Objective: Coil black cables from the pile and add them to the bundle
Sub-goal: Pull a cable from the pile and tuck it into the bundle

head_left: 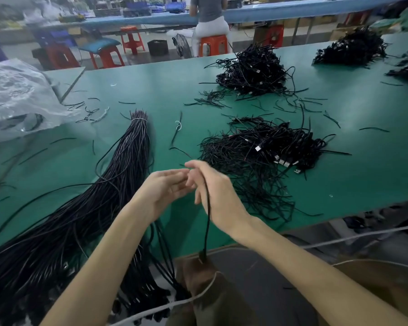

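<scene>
Black cable [207,222] hangs in the lower middle of the frame from the right hand [216,194], whose fingers close round it. The left hand [161,190] reaches to it, but its fingers are blurred and I cannot tell if they pinch. No loop is formed yet, I judge. On the green surface [363,175], the tied bundle [127,165] of long cables lies at left and a tangled heap [269,147] at right, so much remains.
</scene>
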A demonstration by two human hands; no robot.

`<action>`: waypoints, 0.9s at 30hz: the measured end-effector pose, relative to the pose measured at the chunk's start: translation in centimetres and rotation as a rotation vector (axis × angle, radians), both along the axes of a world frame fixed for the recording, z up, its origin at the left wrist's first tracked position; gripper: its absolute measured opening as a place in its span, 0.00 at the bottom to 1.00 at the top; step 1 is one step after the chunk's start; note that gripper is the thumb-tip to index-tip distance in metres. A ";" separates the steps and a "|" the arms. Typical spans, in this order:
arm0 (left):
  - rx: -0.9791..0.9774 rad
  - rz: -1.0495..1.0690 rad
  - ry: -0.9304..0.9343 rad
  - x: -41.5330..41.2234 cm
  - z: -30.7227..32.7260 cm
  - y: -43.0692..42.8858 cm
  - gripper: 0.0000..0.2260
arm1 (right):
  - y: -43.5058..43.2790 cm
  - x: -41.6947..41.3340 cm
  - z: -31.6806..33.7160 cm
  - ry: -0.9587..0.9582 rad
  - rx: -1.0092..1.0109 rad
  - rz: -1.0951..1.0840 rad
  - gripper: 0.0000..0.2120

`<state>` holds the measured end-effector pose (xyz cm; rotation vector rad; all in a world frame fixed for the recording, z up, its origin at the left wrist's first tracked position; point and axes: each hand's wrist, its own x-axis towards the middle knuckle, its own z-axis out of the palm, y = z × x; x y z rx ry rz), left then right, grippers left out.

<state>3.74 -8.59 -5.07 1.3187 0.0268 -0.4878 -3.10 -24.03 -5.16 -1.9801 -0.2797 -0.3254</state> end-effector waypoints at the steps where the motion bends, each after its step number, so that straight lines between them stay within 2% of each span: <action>1: 0.029 -0.094 -0.022 -0.6 0.1 0.2 0.10 | -0.1 0.5 0.3 0.029 0.095 -0.045 0.16; 2: 0.054 -0.201 -0.042 -1.1 0.2 0.4 0.11 | -0.4 1.1 0.6 0.041 0.145 -0.104 0.16; 5: 0.132 -0.620 -0.125 -3.0 1.0 1.4 0.12 | -1.3 2.9 1.3 0.039 0.016 -0.277 0.16; 7: 0.098 -0.756 -0.133 -3.8 1.6 1.9 0.15 | -1.7 3.7 1.5 0.108 0.037 -0.315 0.20; 10: 0.069 -0.639 -0.123 -4.6 2.3 1.9 0.18 | -1.9 4.1 1.2 0.147 0.011 -0.369 0.21; 13: 0.258 -0.470 -0.259 -5.2 2.0 1.3 0.16 | -1.8 4.0 0.6 0.188 0.030 -0.382 0.21; 14: 0.310 -0.478 -0.289 -5.3 2.0 1.1 0.16 | -1.6 4.0 0.5 0.200 0.040 -0.383 0.21; 17: 0.410 -0.681 -0.317 -5.9 2.2 0.2 0.14 | -1.3 4.2 0.4 0.227 0.093 -0.389 0.20; 19: 0.433 -0.712 -0.354 -6.2 2.2 -0.2 0.11 | -1.2 4.4 0.4 0.252 0.162 -0.373 0.20; 22: 0.293 -0.608 -0.347 -6.0 2.2 0.2 0.13 | -1.7 4.4 0.1 0.223 0.094 -0.386 0.19; 24: 0.161 -0.411 -0.308 -5.2 2.3 1.3 0.13 | -2.4 4.3 -0.1 0.211 0.085 -0.404 0.18; 27: -0.187 -0.108 -0.165 -3.4 2.3 3.2 0.11 | -3.1 3.7 -0.4 0.193 0.042 -0.338 0.15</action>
